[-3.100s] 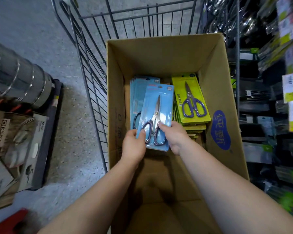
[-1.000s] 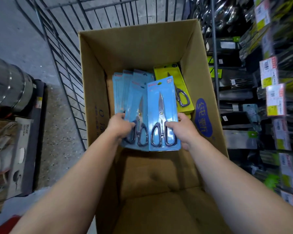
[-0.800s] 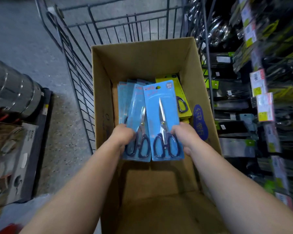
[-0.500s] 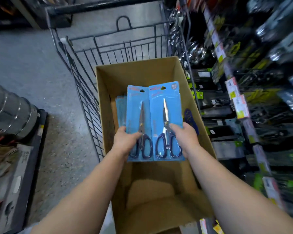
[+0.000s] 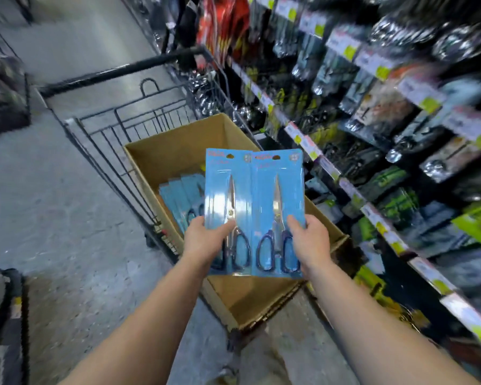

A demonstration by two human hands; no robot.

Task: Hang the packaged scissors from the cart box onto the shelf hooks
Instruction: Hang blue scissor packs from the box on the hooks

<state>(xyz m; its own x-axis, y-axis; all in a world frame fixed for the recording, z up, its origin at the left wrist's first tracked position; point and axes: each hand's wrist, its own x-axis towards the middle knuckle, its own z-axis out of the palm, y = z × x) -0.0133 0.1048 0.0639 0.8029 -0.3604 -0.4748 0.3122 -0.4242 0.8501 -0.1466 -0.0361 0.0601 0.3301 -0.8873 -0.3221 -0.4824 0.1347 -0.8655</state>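
Left hand curled round the lower left edge of one blue scissors pack, thumb across the front near the handles. Right hand gripping the lower right edge of a second blue scissors pack the same way, thumb on the front. Both packs held upright and side by side, inner edges touching or slightly overlapping, hang holes at the top, raised above the cardboard box.

Judged an early stage: two packs lifted clear of the box, none of these two hung yet. Left to do: turn to the shelf on the right, find free hooks, thread each hang hole. Hooks themselves too blurred to pick out, so cannot tell how many scissors already hang there.

In the box, against the left wall: a fanned row of more blue scissors packs, partly hidden behind the held pair; count not readable. Near part of the box floor bare cardboard. Box seated in the wire shopping cart, black handle bar at the far end. Shelf alongside full of hanging packaged goods and a row of price tags, all motion-smeared.
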